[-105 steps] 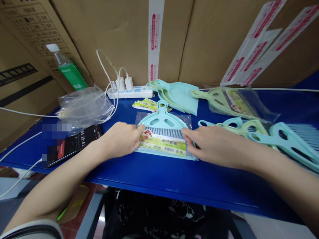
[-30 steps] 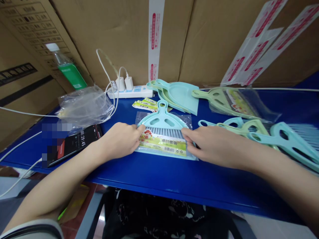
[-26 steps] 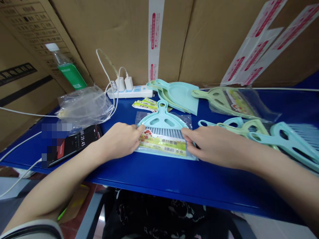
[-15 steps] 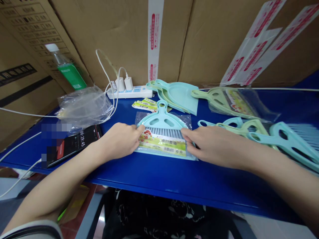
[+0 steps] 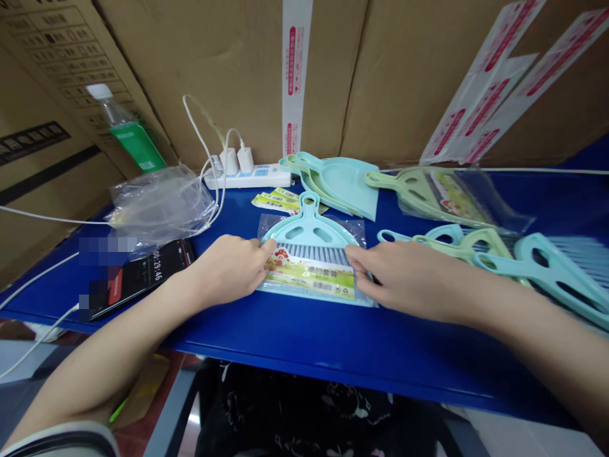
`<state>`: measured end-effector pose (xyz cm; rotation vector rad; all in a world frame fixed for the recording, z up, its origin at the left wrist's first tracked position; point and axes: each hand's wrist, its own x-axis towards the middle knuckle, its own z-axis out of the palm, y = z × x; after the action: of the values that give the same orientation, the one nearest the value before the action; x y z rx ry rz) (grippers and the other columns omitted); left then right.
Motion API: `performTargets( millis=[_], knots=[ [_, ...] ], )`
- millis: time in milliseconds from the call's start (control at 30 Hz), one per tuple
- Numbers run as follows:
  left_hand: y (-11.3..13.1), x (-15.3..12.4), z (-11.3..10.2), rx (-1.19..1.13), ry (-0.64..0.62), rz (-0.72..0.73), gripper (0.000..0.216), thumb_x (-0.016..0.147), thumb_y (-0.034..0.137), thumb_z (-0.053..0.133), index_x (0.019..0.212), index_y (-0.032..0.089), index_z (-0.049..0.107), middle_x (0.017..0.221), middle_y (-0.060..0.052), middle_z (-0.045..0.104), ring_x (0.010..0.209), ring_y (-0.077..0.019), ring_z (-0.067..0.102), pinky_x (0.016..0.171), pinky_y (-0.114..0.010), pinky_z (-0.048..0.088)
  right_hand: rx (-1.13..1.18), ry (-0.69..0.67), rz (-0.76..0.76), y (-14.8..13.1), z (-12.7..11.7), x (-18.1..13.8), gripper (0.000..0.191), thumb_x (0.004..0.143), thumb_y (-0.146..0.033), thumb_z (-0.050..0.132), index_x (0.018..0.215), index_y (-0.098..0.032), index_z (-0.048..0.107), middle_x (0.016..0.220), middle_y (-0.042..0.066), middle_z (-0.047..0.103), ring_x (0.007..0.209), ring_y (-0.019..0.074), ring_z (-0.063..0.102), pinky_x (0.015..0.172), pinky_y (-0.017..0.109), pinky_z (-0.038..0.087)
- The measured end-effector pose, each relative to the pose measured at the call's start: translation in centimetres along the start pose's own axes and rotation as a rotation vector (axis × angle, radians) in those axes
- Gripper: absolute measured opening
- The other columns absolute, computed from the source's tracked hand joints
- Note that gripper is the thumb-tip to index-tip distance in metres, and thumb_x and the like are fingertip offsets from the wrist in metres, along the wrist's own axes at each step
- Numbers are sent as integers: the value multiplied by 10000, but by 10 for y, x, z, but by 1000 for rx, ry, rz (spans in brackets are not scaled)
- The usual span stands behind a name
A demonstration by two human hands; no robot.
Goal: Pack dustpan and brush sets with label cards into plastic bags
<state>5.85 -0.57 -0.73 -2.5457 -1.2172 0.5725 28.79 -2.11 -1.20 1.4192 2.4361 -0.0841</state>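
A light blue mini brush in a clear plastic bag (image 5: 311, 254) with a green label card lies flat on the blue table (image 5: 304, 343). My left hand (image 5: 228, 270) grips the bag's left edge, fingers curled with the thumb on top. On the right side of the bag rests my right hand (image 5: 404, 276), its fingers pinched on that edge. Both hands hold the pack down on the table.
Stacked blue and green dustpans (image 5: 337, 181), a bagged green set (image 5: 451, 197) and loose brushes (image 5: 523, 260) lie to the right. Label cards (image 5: 278, 200), a power strip (image 5: 247, 174), crumpled clear bags (image 5: 159, 203), a phone (image 5: 143, 276) and a bottle (image 5: 128, 130) sit left. Cardboard boxes (image 5: 238, 70) stand behind.
Nothing has visibly moved; both hands stay on the bagged brush. Only the phone's timer has advanced.
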Motion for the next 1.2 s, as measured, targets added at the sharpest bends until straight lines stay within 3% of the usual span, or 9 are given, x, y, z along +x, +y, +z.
performTargets(
  millis=[200, 867, 1200],
  knots=[
    [0, 0, 0, 8, 5, 12, 241, 869, 158, 382, 1040, 143, 552, 758, -63, 670, 645, -216, 665, 569, -304, 442, 14, 53, -27, 1, 1, 0, 158, 870, -201, 354, 751, -212, 456, 581, 19, 553, 487, 145, 454, 479, 289, 187],
    [0, -1, 0, -2, 3, 6, 246, 870, 174, 387, 1050, 145, 553, 785, -73, 682, 662, -210, 665, 575, -300, 446, 16, -1, -3, -1, -1, 0, 161, 897, -203, 345, 787, -218, 461, 616, 29, 577, 522, 169, 496, 494, 296, 205],
    [0, -1, 0, -8, 9, 8, 243, 878, 175, 390, 1050, 140, 557, 785, -75, 680, 661, -224, 669, 582, -311, 456, 30, 60, -19, 0, 0, 0, 163, 868, -197, 369, 728, -221, 448, 548, 8, 531, 463, 142, 439, 476, 288, 185]
  ],
)
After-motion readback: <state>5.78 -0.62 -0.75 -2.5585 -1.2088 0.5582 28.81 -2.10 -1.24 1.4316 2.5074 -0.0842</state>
